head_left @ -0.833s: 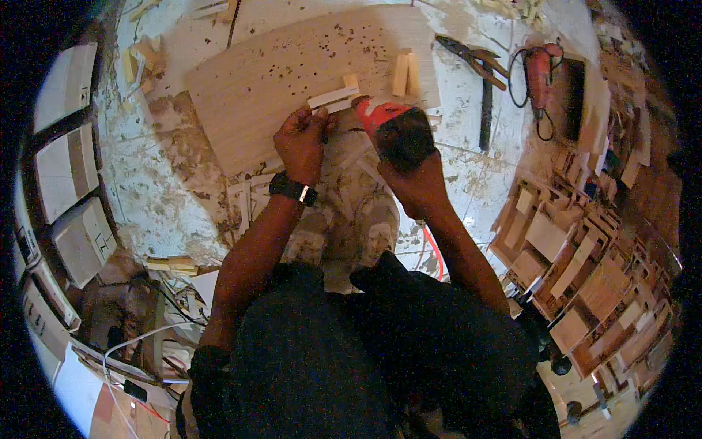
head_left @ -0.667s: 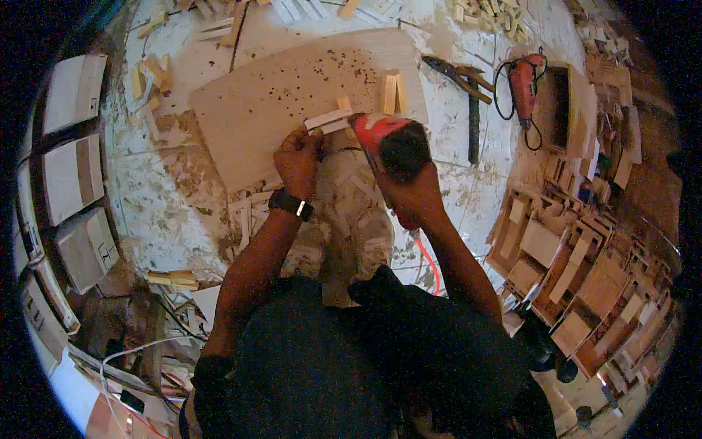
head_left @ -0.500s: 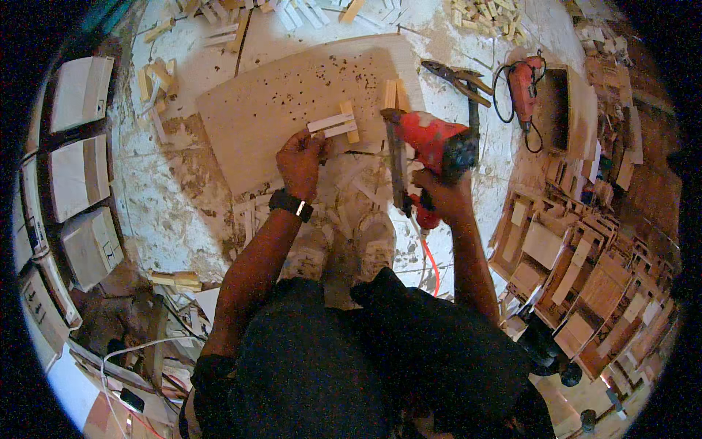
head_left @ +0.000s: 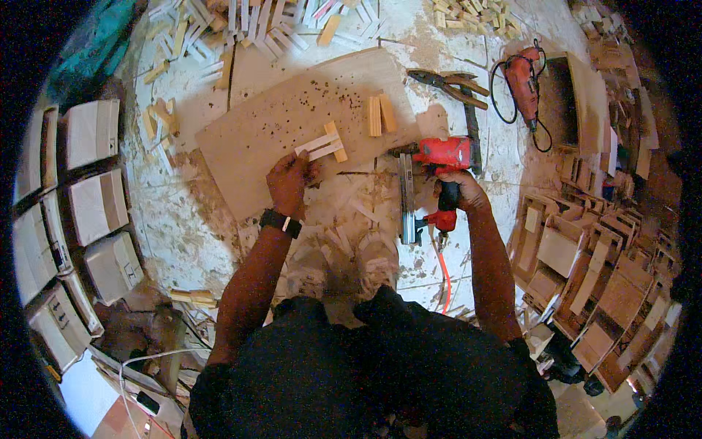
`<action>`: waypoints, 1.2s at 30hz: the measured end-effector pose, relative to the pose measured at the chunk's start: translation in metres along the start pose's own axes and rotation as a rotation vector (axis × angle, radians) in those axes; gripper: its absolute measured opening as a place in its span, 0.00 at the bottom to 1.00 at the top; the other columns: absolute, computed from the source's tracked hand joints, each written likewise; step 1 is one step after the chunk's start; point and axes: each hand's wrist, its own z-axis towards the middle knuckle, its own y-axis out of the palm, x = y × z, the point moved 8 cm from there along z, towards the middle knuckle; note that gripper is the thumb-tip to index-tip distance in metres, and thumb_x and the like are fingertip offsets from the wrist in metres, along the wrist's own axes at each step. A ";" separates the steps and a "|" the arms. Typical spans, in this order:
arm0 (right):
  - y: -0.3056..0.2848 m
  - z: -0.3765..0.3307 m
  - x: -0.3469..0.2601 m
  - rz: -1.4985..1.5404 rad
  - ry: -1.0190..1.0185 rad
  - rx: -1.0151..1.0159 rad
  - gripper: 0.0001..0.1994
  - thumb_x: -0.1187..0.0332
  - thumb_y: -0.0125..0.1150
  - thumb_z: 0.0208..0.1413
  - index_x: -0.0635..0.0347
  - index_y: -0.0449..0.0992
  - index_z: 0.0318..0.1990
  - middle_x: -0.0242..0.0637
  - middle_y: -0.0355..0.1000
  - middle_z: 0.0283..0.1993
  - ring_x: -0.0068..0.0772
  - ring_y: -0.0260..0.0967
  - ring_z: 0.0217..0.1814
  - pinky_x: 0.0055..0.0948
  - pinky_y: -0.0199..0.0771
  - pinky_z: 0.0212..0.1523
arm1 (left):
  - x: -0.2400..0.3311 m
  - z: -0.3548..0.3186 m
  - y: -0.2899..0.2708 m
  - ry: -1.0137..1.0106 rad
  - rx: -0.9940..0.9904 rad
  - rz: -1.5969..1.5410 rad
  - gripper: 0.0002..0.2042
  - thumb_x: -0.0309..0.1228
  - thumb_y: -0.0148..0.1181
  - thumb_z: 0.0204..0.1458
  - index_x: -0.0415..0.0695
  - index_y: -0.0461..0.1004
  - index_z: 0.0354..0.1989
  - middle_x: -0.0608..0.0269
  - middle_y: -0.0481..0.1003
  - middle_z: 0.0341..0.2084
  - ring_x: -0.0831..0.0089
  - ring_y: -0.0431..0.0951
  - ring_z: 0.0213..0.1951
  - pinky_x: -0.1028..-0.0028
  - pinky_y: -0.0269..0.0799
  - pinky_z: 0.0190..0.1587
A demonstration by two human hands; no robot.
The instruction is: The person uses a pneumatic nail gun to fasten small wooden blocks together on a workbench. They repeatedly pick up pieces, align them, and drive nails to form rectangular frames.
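Observation:
My left hand (head_left: 289, 181), with a dark watch on its wrist, pinches the near end of a small T-shaped wooden piece (head_left: 319, 146). Two pale strips run side by side into a yellowish crosspiece (head_left: 336, 141). Beneath it lies a flat brown board (head_left: 248, 124) sprinkled with dark specks. Off to the right, my right hand (head_left: 469, 192) is wrapped round the dark grip of a red nail gun (head_left: 446, 152). Its long metal magazine (head_left: 406, 201) stands apart from the wooden piece, and a red air hose (head_left: 446, 278) trails from the grip's base.
Two short wood blocks (head_left: 380, 115) lie on the board. Large pincers (head_left: 450, 82), a corded red drill (head_left: 521, 80) and an open wooden box (head_left: 567, 102) sit at the right. Cut strips (head_left: 270, 25) and small blocks (head_left: 479, 16) pile up beyond. Stacked wooden frames (head_left: 592, 256) fill the far right.
The nail gun has moved away from the wooden piece, right and nearer me, and turned more level. My left hand has drawn the wooden piece slightly left and nearer.

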 end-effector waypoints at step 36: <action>-0.155 -0.055 -0.124 -0.925 -0.383 1.275 0.17 0.62 0.57 0.53 0.68 0.65 0.39 0.47 0.71 0.27 0.42 0.69 0.21 0.39 0.71 0.21 | 0.003 0.035 -0.002 0.076 -0.043 -0.302 0.13 0.32 0.60 0.52 0.34 0.71 0.38 0.59 0.75 0.29 0.71 0.79 0.29 0.75 0.76 0.31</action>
